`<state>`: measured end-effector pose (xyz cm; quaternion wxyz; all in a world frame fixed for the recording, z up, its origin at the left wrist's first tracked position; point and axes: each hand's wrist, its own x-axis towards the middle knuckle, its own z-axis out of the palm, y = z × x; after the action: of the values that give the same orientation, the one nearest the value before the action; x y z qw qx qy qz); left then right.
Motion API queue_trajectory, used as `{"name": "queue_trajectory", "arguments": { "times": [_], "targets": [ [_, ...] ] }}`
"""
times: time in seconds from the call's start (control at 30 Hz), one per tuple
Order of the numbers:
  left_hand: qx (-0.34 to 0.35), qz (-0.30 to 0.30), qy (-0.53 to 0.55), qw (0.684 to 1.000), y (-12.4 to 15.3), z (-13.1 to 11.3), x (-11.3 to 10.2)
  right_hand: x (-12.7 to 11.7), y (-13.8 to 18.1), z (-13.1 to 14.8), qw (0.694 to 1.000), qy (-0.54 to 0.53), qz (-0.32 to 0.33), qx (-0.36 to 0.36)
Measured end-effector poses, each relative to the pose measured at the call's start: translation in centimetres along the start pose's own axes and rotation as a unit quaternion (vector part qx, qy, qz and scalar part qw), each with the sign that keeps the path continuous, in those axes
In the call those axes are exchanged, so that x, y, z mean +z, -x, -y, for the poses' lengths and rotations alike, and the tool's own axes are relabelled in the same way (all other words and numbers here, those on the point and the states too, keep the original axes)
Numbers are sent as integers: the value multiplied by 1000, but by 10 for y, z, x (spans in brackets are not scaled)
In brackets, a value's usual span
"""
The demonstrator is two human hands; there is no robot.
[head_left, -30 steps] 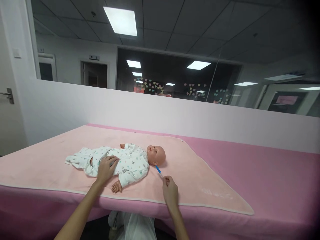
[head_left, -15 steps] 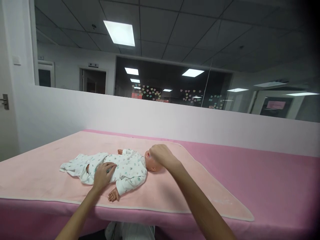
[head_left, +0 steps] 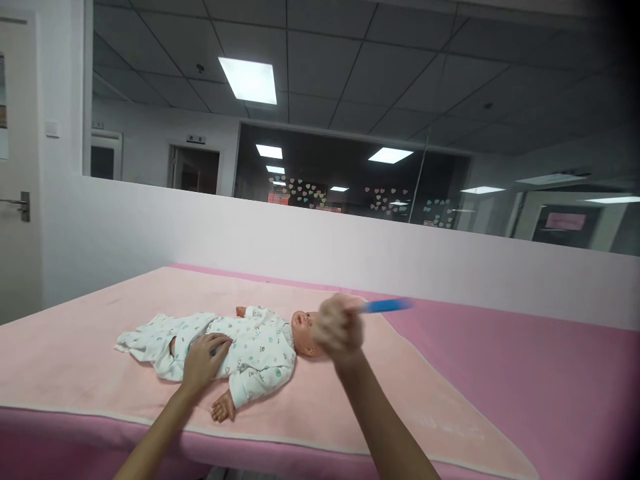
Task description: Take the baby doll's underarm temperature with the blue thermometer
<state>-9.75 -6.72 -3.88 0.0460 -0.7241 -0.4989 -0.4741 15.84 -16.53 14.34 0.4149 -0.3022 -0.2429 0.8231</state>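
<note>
A baby doll (head_left: 263, 347) in a white patterned sleepsuit lies on its back, head to the right and legs to the left. My left hand (head_left: 204, 360) rests on the doll's lower body with fingers stretched out, largely flat on the cloth. In the air by the doll's head, my right hand (head_left: 340, 328) is closed in a fist around a thin blue stick-like object (head_left: 387, 306). The stick points to the right and is smeared by motion, so its exact kind is unclear. My right fist covers part of the doll's head.
Under the doll spreads a peach pad (head_left: 120, 293) with a pale edge, on a pink-covered table (head_left: 500, 347). Behind it stands a white wall (head_left: 350, 247) with a large window above. A door (head_left: 20, 253) is at far left.
My right hand has turned and moved a little right from the doll's face, bringing the blue stick into view. My left hand stays on the doll. The camera view has shifted slightly.
</note>
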Motion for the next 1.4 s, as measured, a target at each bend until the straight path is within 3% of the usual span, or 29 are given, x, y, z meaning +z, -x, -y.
{"name": "queue_trajectory", "arguments": {
  "times": [0.03, 0.1, 0.13, 0.17, 0.2, 0.23, 0.27, 0.3, 0.33, 0.37, 0.4, 0.43, 0.57, 0.63, 0.7, 0.87, 0.93, 1.03, 1.1, 1.27, 1.4],
  "targets": [
    [1, 1, 1, 1000, 0, 0, 0, -2, -5, -6, 987, -135, 16, 81],
    [4, 1, 1, 1000, 1, 0, 0, -11, -15, -19, 902, -350, 81, 241],
    [4, 0, 1, 1000, 1, 1, 0, -19, -18, -25, 838, -425, 120, 322],
    [3, 0, 0, 1000, 0, 1, 0, -29, -19, -31, 736, -510, 170, 412],
    [1, 0, -1, 1000, 0, 1, 0, -42, -19, -37, 574, -608, 234, 496],
    [-3, 2, -2, 1000, -1, 1, 0, -56, -17, -43, 358, -696, 304, 543],
    [-7, 5, -5, 1000, -1, 1, -1, -72, -14, -49, 119, -751, 368, 535],
    [-8, 9, -7, 1000, -2, 1, -1, -89, -10, -55, -116, -767, 417, 474],
    [-7, 10, -11, 1000, -2, 0, -1, -105, -6, -62, -260, -757, 450, 396],
    [-3, 7, -17, 1000, -1, -1, -1, -119, -3, -67, -337, -745, 473, 327],
    [1, -6, -25, 1000, 0, -3, -2, -132, -1, -73, -368, -742, 487, 277],
    [0, -29, -35, 999, 2, -5, -2, -143, 1, -77, -374, -745, 493, 249],
    [-12, -121, -50, 991, 12, -14, -4, -168, -1, -84, -316, -785, 486, 220],
    [32, -103, -36, 994, 11, -20, -4, -174, -5, -82, -296, -807, 460, 221],
    [100, -61, -20, 993, 3, -31, -1, -174, -15, -79, -297, -812, 444, 235],
    [182, 28, -7, 983, -44, -74, 29, -141, -79, -65, -377, -761, 375, 372],
    [170, 52, -19, 984, -58, -85, 47, -119, -112, -61, -389, -752, 346, 403],
    [95, 76, -10, 993, -63, -85, 68, -97, -147, -64, -394, -734, 327, 447],
    [79, 85, 23, 993, -60, -78, 74, -94, -158, -71, -401, -713, 323, 475],
    [86, 97, 94, 987, -55, -65, 72, -105, -160, -84, -478, -613, 319, 543],
    [82, 111, 141, 980, -58, -63, 73, -106, -162, -83, -496, -594, 312, 551]
  ]
}}
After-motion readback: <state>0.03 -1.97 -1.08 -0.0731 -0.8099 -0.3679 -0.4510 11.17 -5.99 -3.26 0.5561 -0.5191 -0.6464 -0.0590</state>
